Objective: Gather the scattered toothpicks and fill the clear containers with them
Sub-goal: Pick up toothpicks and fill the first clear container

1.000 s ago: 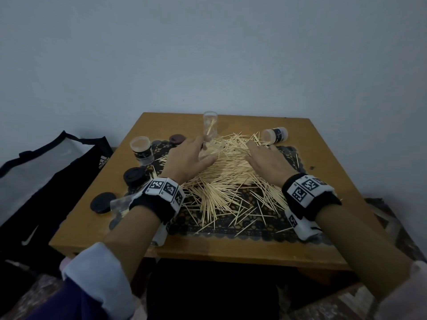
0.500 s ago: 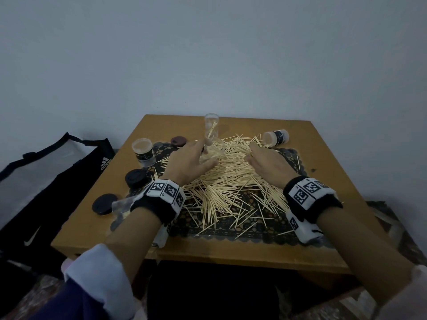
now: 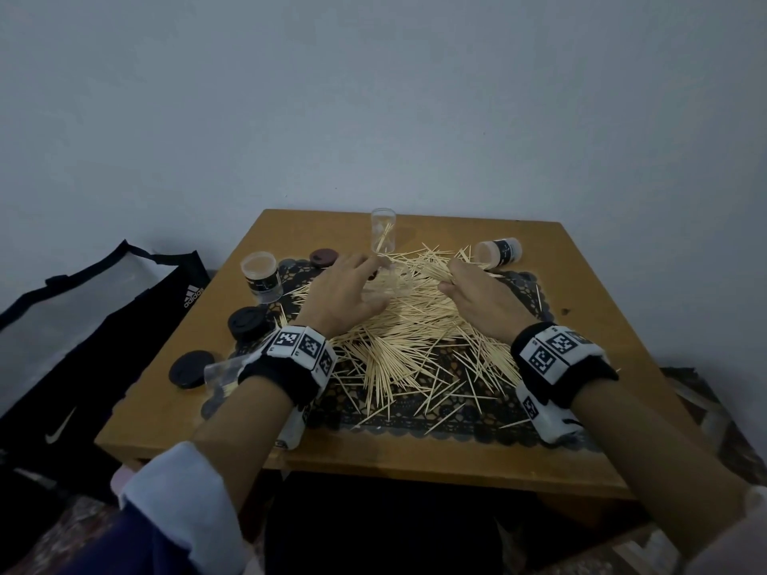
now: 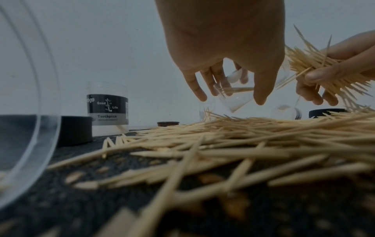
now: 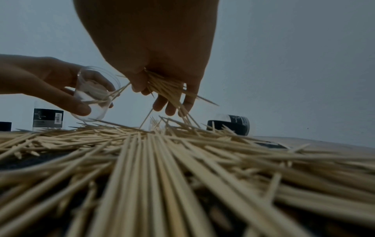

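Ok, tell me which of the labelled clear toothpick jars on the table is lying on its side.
The black-labelled clear plastic jar at the far right of the wooden table, beyond the right hand. The other labelled jar, far left, stands upright.

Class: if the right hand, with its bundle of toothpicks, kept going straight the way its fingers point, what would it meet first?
Probably the toothpick pile just below the right hand: its fingers and bundle point downward at it. Depth is uncertain.

I count 5 clear containers (image 3: pixel 261 276) around my mat, 3 dark lids (image 3: pixel 248 322), and toothpicks (image 3: pixel 406 338) (far too many to number).
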Demonstrator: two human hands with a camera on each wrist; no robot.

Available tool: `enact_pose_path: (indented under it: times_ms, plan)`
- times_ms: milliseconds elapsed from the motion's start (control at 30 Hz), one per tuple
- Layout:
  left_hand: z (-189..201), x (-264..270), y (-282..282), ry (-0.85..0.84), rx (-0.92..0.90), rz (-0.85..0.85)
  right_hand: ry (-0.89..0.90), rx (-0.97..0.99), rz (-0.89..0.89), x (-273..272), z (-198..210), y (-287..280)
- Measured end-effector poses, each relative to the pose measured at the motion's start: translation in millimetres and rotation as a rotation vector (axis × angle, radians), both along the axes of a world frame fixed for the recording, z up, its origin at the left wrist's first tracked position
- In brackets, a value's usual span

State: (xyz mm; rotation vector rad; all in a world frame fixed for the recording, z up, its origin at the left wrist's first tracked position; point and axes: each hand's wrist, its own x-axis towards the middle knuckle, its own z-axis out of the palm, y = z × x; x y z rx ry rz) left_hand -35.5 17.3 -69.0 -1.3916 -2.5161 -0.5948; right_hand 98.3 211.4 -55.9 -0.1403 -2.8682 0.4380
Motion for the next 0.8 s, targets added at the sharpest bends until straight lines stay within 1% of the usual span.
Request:
enact_pose_path:
  times_ms: [200,400,500,667,800]
  plan:
    - [-0.7,0.8,0.5,-0.033,0.025,-0.035,0.009,0.063,0.004,0.6,-0.2,-0.9]
    - [-0.1,1.5,0.9,-0.041,0.017,-0.033,-0.016,0.145,-0.02,-0.5,-1.3,-1.5]
    - [0.6,1.4,1.4,-0.045,-0.005,-0.038,-0.026,0.212,0.004,-0.1,-2.3,-1.4]
    - [0.9,3.3,3.3,-0.054,-0.058,-0.079,0.009,0.332,0.023,-4.7,-4.9,-5.1]
    - [-1.4,1.2,5.2,-0.033,-0.091,-0.097,0.019,0.383,0.021,-7.7,-7.6,-8.7]
